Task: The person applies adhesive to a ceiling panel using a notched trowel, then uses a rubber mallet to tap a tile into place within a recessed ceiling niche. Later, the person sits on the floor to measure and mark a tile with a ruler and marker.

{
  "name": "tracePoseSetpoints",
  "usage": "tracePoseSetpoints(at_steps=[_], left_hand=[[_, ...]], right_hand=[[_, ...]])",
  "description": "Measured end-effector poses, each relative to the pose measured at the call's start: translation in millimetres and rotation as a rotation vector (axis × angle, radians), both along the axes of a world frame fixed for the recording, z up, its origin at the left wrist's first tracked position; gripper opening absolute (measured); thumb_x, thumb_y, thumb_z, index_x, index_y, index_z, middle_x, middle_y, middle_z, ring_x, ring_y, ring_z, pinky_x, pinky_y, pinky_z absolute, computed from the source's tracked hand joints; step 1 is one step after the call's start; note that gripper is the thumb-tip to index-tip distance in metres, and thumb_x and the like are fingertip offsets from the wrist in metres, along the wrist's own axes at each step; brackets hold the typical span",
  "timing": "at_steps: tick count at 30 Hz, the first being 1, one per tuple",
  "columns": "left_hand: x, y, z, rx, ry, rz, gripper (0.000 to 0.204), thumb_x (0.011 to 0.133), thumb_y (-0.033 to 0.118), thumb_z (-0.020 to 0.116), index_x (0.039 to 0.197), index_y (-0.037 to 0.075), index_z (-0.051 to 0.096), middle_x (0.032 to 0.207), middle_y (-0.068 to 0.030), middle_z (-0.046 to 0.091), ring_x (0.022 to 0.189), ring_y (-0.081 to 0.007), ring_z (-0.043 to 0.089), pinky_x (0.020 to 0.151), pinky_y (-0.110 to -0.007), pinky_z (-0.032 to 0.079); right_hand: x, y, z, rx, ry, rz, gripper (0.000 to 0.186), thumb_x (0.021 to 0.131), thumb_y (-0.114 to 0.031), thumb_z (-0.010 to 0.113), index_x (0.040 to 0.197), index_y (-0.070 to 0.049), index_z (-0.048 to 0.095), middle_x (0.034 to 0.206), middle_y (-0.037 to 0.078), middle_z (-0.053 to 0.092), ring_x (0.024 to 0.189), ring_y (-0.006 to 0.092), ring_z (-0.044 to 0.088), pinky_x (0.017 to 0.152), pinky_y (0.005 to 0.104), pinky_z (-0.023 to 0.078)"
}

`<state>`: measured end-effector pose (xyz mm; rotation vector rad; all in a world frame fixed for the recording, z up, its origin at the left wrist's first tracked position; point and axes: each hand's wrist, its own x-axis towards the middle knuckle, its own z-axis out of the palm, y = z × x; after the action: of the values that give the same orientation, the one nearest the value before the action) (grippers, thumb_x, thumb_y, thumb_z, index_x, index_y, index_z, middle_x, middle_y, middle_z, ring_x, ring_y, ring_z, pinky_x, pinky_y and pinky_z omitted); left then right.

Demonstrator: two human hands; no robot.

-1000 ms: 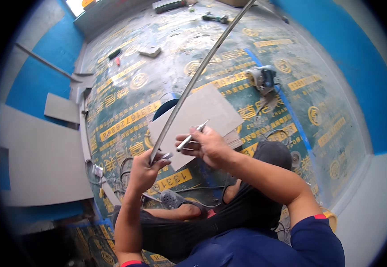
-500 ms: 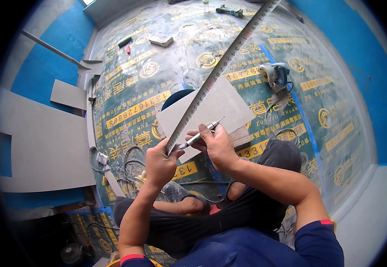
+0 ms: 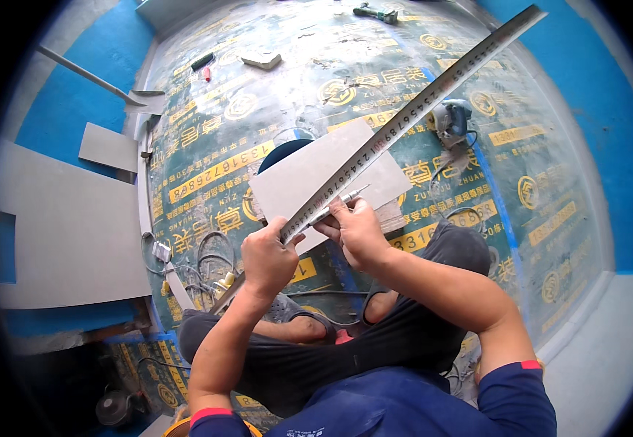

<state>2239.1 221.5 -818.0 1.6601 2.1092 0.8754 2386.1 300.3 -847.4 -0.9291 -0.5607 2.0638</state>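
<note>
My left hand (image 3: 269, 255) is closed round a long metal ruler (image 3: 396, 124). The ruler slants up to the right, its far end in view, and a short piece sticks out below my fist. In my right hand (image 3: 356, 233) I grip a slim silver pen-like tool with a thin pointed tip (image 3: 359, 194), which lies close beside the ruler. Beneath both hands is a pale rectangular tile (image 3: 287, 186), resting on a dark round object (image 3: 281, 154) and a block-like support (image 3: 391, 217). The ruler crosses above the tile; whether it touches is unclear.
A corded power tool (image 3: 453, 122) sits right of the tile. Cables (image 3: 211, 258) curl on the left. Large tile sheets (image 3: 69, 226) and a shovel (image 3: 142, 102) stand along the left wall. Farther off lie a stone chunk (image 3: 262, 61) and another power tool (image 3: 375, 14).
The ruler has slid down through my left hand and swung right, so its far end shows and its near end protrudes below the fist. The pen-like tool remains in my right hand.
</note>
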Motion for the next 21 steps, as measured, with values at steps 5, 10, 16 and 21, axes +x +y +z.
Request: tracePoseSetpoints(at_steps=[5,10,16,21], left_hand=[[-14.5,7.2,26.5,-0.255,0.14,0.053,0.08,0.064,0.03,0.089,0.132,0.007,0.052,0.089,-0.0159,0.072,0.083,-0.032,0.071,0.075,-0.037,0.055],[-85.7,-15.5,-10.0,-0.377,0.188,0.074,0.081,0.08,0.065,0.062,0.134,0.007,0.048,0.086,-0.0233,0.068,0.085,-0.04,0.068,0.076,-0.047,0.052],[-75.2,-33.8,-68.3,-0.624,0.312,-0.045,0.08,0.086,0.074,0.044,0.123,0.005,0.055,0.084,-0.0257,0.067,0.085,-0.0445,0.065,0.075,-0.052,0.049],[-72.5,-43.5,-79.2,-0.798,0.315,-0.113,0.069,0.086,0.069,0.052,0.094,0.003,0.07,0.082,-0.0234,0.068,0.081,-0.0411,0.066,0.073,-0.049,0.05]], right_hand=[[2.2,12.2,-24.2,0.171,-0.171,-0.081,0.027,0.102,-0.021,0.052,0.106,0.003,0.041,0.099,0.018,0.065,0.086,0.022,0.068,0.078,0.0331,0.058],[29.7,-13.3,-27.8,0.547,-0.683,0.07,0.019,0.099,-0.02,0.054,0.101,-0.002,0.05,0.086,0.015,0.066,0.079,0.0268,0.067,0.067,0.0348,0.053],[28.4,-1.2,0.4,1.277,-0.882,0.073,0.017,0.09,-0.014,0.062,0.104,-0.003,0.058,0.11,0.019,0.058,0.082,0.0375,0.066,0.071,0.0447,0.053],[27.9,23.8,-42.7,1.146,-1.178,0.292,0.024,0.089,-0.021,0.066,0.106,-0.005,0.06,0.122,0.022,0.051,0.084,0.0406,0.066,0.075,0.0477,0.054]])
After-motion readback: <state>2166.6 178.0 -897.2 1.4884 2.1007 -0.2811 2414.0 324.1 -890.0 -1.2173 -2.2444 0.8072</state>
